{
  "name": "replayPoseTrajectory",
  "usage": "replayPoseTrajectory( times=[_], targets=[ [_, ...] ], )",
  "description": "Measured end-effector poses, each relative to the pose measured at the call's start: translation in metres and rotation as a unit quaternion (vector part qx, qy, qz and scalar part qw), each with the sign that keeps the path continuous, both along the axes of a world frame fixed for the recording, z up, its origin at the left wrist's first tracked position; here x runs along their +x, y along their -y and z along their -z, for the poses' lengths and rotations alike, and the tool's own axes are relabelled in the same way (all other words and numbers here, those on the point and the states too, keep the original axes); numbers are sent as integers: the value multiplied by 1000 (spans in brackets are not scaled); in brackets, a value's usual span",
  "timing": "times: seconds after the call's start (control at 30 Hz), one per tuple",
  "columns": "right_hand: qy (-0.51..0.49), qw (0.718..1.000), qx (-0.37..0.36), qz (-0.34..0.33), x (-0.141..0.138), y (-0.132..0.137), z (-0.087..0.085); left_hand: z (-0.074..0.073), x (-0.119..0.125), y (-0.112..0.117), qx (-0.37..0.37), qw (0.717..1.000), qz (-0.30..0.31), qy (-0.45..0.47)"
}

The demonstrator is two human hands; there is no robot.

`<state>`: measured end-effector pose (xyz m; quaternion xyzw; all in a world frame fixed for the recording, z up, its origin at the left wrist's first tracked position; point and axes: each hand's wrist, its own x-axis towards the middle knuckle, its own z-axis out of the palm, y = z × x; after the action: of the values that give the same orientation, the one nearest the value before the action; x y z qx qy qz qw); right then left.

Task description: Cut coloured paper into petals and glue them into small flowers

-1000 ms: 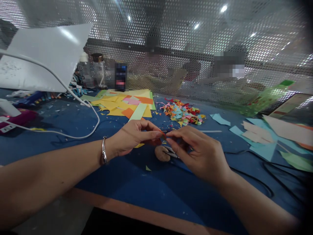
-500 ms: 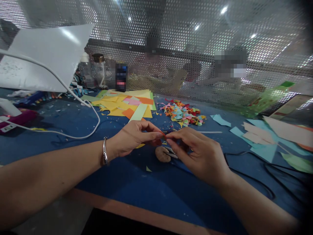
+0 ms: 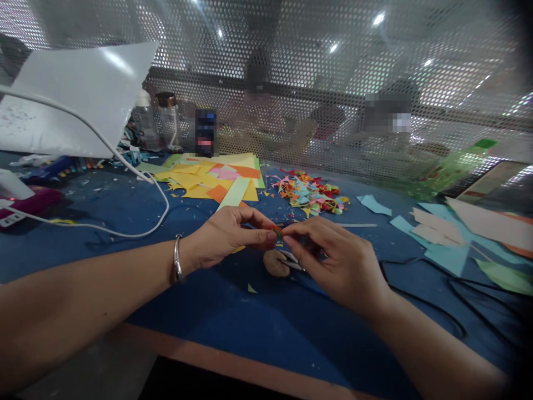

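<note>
While the left hand (image 3: 227,233) pinches a small orange piece (image 3: 276,229) between thumb and fingers, the right hand (image 3: 339,247) grips its opposite end. The piece is positioned above the blue table (image 3: 250,316). Markings on the upright dark device (image 3: 205,130) are blurred, illegible.

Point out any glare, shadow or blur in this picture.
In the head view, glare streaks the white sheet; there too, shadows darken the table below the left hand and right hand; the head view's right edge is dark, shapes behind the mesh look hazy, and the pinched scrap is tiny and indistinct.
</note>
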<state>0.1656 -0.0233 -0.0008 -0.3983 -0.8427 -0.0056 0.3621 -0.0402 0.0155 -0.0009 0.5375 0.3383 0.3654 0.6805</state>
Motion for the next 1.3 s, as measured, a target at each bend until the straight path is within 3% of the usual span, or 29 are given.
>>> replayPoseTrajectory(
  times=[0.7, 1.3],
  targets=[
    [11, 1000, -20, 5, -2, -2, -3, -5, 1, 3, 8, 999, 29, -9],
    [41, 998, -34, -35, 3, -1, -5, -8, 1, 4, -73, 995, 60, 6]
  ],
)
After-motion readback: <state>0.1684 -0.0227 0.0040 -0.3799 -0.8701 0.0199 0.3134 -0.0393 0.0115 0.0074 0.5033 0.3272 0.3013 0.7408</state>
